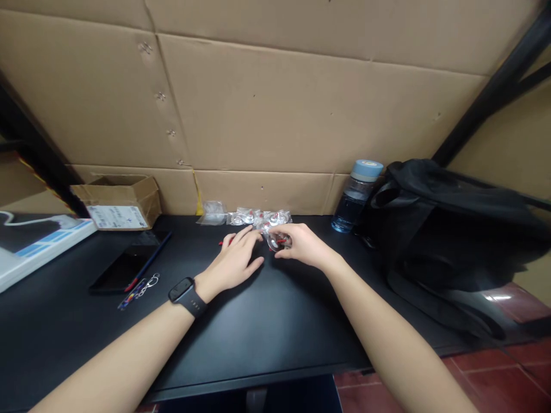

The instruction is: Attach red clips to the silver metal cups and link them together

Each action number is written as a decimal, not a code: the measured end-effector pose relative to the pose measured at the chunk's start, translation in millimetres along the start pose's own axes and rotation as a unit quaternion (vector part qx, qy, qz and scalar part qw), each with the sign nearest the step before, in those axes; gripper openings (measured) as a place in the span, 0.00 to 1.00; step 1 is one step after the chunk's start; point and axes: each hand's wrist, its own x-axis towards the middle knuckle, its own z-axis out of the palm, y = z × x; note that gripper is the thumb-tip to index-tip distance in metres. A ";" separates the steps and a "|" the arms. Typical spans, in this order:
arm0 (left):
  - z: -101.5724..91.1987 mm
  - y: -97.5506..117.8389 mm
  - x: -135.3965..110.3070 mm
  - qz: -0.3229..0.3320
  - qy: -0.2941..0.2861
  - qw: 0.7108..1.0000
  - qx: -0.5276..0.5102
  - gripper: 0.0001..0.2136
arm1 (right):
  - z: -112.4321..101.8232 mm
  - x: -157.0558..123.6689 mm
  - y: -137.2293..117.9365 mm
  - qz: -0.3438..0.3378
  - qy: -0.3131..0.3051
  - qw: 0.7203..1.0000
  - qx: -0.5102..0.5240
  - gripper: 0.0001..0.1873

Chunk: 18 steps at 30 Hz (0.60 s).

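My right hand (303, 245) pinches a small round, shiny item (272, 243) with red parts, which looks wrapped in clear plastic. Its exact kind is partly hidden by the fingers. Just to the left, my left hand (235, 261) lies palm down, fingers stretched and thumb apart. A bit of red (221, 242) shows beside its fingertips; the rest is covered. Behind both hands, several clear packets (247, 217) with silvery and red contents lie in a row on the black tabletop (267, 321).
At the left are an open cardboard box (124, 198), a dark tablet-like device (129, 261), a keychain (140, 291) and a white-and-blue power strip (47, 246). A water bottle (355, 195) and a black bag (451, 229) stand at the right. Cardboard (267, 103) walls the back.
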 end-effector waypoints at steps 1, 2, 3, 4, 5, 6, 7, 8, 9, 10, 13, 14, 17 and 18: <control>-1.1 1.1 0.9 -0.008 0.023 1.000 0.004 0.22 | -0.4 -0.3 1.5 0.014 0.001 1.000 0.009 0.31; -2.1 1.8 1.7 -0.016 0.042 0.999 0.010 0.25 | -0.7 -0.7 3.3 0.028 0.002 0.999 0.024 0.32; -2.8 1.8 2.2 -0.023 0.055 0.998 0.018 0.27 | -1.1 -1.2 5.2 0.039 0.001 0.998 0.041 0.33; -3.1 1.2 2.3 -0.025 0.058 0.998 0.027 0.29 | -1.5 -1.7 6.7 0.045 -0.004 0.997 0.056 0.34; -2.8 0.0 2.0 -0.023 0.054 0.998 0.035 0.31 | -2.0 -2.2 7.8 0.045 -0.011 0.997 0.065 0.35; -1.9 -1.8 1.4 -0.016 0.042 0.998 0.042 0.32 | -2.7 -2.7 8.3 0.040 -0.019 0.997 0.065 0.35; -0.7 -3.8 0.6 -0.006 0.025 0.999 0.047 0.31 | -3.5 -3.1 8.0 0.030 -0.026 0.998 0.057 0.35; 0.8 -5.5 -0.2 0.005 0.008 0.999 0.050 0.30 | -4.2 -3.3 7.1 0.019 -0.033 0.998 0.044 0.35; 2.3 -6.8 -0.9 0.014 -0.004 0.999 0.052 0.28 | -4.9 -3.4 5.7 0.007 -0.039 0.999 0.030 0.34; 3.6 -7.2 -1.2 0.018 -0.009 0.998 0.054 0.26 | -5.4 -3.4 4.1 -0.005 -0.044 0.999 0.018 0.34; 4.6 -3.4 -0.1 0.013 0.021 0.997 0.066 0.27 | -5.6 -2.6 0.5 -0.037 -0.057 0.998 -0.002 0.33; 4.1 -1.3 0.6 0.007 0.037 0.997 0.072 0.29 | -5.3 -2.4 0.0 -0.045 -0.059 0.997 -0.007 0.32; 3.0 2.7 1.2 0.009 0.045 0.995 0.084 0.33 | -4.7 -2.1 1.7 -0.051 -0.058 0.997 -0.019 0.29; 3.2 2.6 0.8 0.015 0.033 0.996 0.086 0.32 | -4.7 -2.2 3.1 -0.047 -0.055 0.997 -0.020 0.28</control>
